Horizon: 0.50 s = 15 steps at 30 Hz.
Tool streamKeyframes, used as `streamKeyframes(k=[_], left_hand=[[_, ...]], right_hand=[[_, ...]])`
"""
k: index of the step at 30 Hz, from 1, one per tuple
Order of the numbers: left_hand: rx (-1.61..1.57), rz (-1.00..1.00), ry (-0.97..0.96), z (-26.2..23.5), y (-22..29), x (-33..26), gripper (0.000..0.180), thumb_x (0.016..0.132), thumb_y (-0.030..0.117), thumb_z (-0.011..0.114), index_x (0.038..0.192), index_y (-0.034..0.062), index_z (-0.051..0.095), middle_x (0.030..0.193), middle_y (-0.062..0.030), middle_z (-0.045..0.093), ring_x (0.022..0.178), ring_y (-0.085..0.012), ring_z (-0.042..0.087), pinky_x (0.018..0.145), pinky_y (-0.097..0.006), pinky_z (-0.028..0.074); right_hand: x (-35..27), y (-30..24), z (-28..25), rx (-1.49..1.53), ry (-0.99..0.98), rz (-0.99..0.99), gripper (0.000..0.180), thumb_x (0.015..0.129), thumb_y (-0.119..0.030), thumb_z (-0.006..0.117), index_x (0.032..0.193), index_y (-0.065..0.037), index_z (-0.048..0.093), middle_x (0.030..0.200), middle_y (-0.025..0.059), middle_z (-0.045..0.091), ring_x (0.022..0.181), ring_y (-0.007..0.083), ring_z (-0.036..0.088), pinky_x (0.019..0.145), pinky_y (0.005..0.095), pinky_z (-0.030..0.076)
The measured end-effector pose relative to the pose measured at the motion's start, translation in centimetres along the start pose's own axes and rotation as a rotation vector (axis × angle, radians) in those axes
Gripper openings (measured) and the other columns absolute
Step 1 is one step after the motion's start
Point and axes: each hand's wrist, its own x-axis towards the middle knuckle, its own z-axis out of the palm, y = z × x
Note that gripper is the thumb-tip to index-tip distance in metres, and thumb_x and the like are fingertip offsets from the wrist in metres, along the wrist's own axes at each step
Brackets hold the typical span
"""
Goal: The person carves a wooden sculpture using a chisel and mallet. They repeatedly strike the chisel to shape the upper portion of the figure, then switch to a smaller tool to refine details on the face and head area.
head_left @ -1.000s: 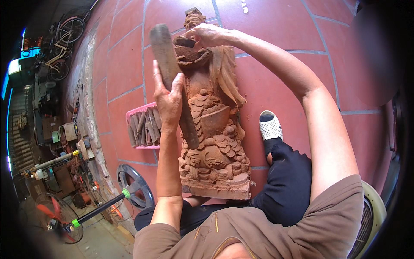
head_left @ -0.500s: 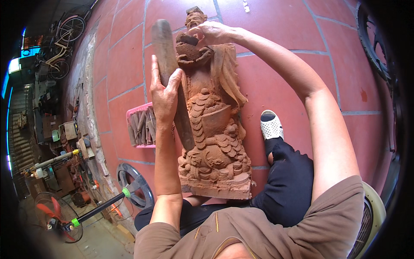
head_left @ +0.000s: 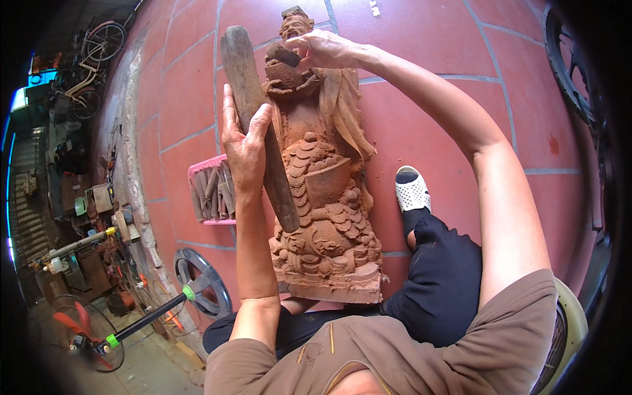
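A brown carved wooden statue (head_left: 316, 178) lies lengthwise on the floor before me, its bearded head (head_left: 295, 25) at the far end and its base towards me. Coins and folds of cloth are carved into it. My left hand (head_left: 245, 155) grips a long, flat wooden club (head_left: 245, 72), thumb across it. The club slants along the statue's left side. Reaching round from the right, my right hand (head_left: 322, 49) is closed at the upper chest, just below the statue's face, above a carved bowl-like shape (head_left: 284, 76). What its fingers hold, if anything, is hidden.
A pink basket (head_left: 210, 222) of chisel-like sticks stands left of the statue on the red tiles. Nearer are a round stand base (head_left: 203, 283) and a fan (head_left: 82, 329). My white shoe (head_left: 413, 192) is on the right. Bicycles (head_left: 99, 52) and a tyre (head_left: 569, 62) stand further off.
The whole view has shifted slightly. The upper end of the club has tilted a little to the left; the right hand stays at the upper chest.
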Motion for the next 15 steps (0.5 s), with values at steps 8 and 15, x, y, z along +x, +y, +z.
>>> streamKeyframes(k=[8, 15], left_hand=[[0.064, 0.103, 0.012, 1.3, 1.1, -1.0, 0.076, 0.094, 0.012, 0.067, 0.154, -0.0068, 0.024, 0.137, -0.0196, 0.054, 0.118, -0.0204, 0.057, 0.102, -0.031, 0.045], [0.363, 0.156, -0.057, 1.4, -1.3, -0.7, 0.075, 0.093, 0.011, 0.068, 0.155, -0.0016, 0.027, 0.136, -0.0189, 0.055, 0.114, -0.0195, 0.059, 0.097, -0.031, 0.049]], right_hand=[[0.0, 0.8, 0.9, -0.011, 0.014, 0.021, 0.057, 0.082, -0.027, 0.081, 0.130, -0.010, 0.056, 0.097, 0.0150, 0.072, 0.092, 0.0283, 0.071, 0.081, 0.0436, 0.057], [-0.1, 0.1, 0.9, 0.021, -0.011, -0.041, 0.050, 0.080, -0.027, 0.082, 0.121, -0.011, 0.059, 0.095, 0.0155, 0.072, 0.087, 0.0300, 0.071, 0.077, 0.0436, 0.056]])
